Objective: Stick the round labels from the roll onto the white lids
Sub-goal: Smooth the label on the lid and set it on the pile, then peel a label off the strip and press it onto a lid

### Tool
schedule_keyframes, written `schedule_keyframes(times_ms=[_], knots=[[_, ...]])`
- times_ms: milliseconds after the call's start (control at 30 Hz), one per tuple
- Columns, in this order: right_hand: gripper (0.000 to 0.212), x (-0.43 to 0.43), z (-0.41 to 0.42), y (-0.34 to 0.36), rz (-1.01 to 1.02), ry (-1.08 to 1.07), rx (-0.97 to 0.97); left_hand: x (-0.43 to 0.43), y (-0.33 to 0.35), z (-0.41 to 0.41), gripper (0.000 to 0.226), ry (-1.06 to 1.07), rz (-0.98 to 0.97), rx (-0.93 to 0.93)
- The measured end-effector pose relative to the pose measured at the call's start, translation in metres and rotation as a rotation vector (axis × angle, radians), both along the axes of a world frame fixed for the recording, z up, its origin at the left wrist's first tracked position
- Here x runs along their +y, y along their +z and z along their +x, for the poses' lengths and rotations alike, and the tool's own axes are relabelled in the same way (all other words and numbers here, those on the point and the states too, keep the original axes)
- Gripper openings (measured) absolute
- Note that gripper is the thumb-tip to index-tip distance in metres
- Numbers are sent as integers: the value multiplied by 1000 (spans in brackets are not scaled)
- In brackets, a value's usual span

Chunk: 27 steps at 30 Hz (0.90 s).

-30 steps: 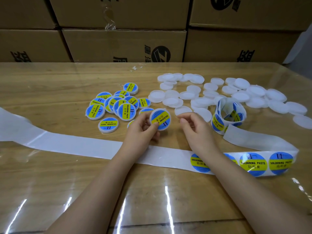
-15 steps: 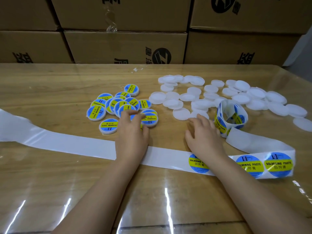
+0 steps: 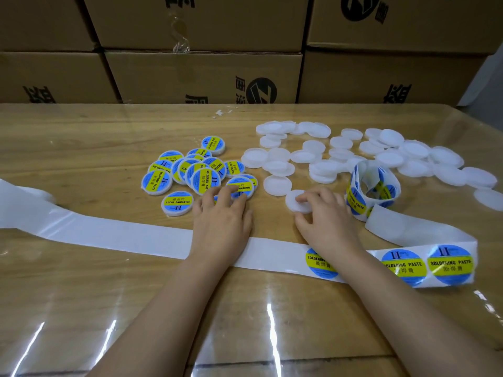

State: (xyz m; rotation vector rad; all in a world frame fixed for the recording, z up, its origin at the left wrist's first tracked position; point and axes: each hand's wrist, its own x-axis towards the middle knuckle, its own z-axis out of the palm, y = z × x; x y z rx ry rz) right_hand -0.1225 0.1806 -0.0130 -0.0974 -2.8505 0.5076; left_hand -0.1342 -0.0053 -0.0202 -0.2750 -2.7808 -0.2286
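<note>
Wood under a glossy clear sheet makes the table (image 3: pixel 81 148) we look down on. Our left hand (image 3: pixel 221 221) lies flat near the middle, fingers straight, spread and released. Their tips rest on one labelled lid (image 3: pixel 245 183) at the near side of the labelled lids (image 3: pixel 190 170), a heap that overlaps too much for us to count.

Our right hand (image 3: pixel 326 216) has its fingers curled over a plain lid (image 3: pixel 291 204), grasping it from above. The hand hides much of the lid, and we cannot tell whether the thumb touches its rim.

Toward the far right corner the white lids (image 3: pixel 394 156) lie scattered and partly stacked, the last ones cut off at the right edge. The label roll (image 3: pixel 353 197) stands on edge just beside the right hand, its inside hard to read.

From the roll the backing strip (image 3: pixel 122 232) runs along the near part of the table, passes under both wrists and leaves the picture at the left edge. Three round labels (image 3: pixel 450 263) sit on it near the right edge, and the forearm covers part of one. Cardboard boxes (image 3: pixel 204 74) stand beyond the far edge, their print cropped
</note>
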Motion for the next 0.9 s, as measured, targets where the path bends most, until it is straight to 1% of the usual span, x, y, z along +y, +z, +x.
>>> schedule_keyframes(times_ms=[67,167,233,300,367,433,500,567,633,667,700,800,867,900], knots=[[34,0,1,1,-19,0,-6,1,-2,-2,44,-30,-37,-52],[31,0,1,2,-44,29,-24,2,-5,-3,50,-15,-62,-123],[28,0,1,2,-50,34,-15,2,-3,-2,51,-3,-58,-108],[31,0,2,3,-59,13,-7,1,2,0,45,-39,-1,-27],[36,0,4,5,-124,27,22,2,7,4,35,-157,152,83],[41,-4,7,9,-237,116,112,5,11,8,27,-264,374,109],[44,-9,12,12,-292,240,227,10,13,12,25,-296,633,7],[47,-11,15,13,-306,337,321,12,14,12,29,-286,930,-185],[48,-11,16,14,-336,410,366,10,16,10,35,-299,1231,-376],[48,-11,16,15,-363,447,367,9,17,9,37,-322,1311,-416],[49,-10,16,15,-391,485,360,8,18,8,37,-350,1323,-416],[55,-12,17,14,-424,572,332,9,17,8,36,-394,1223,-371],[64,-13,18,12,-467,569,302,9,18,8,29,-380,1292,-393],[64,-14,18,12,-511,537,282,9,17,8,24,-366,1346,-412]])
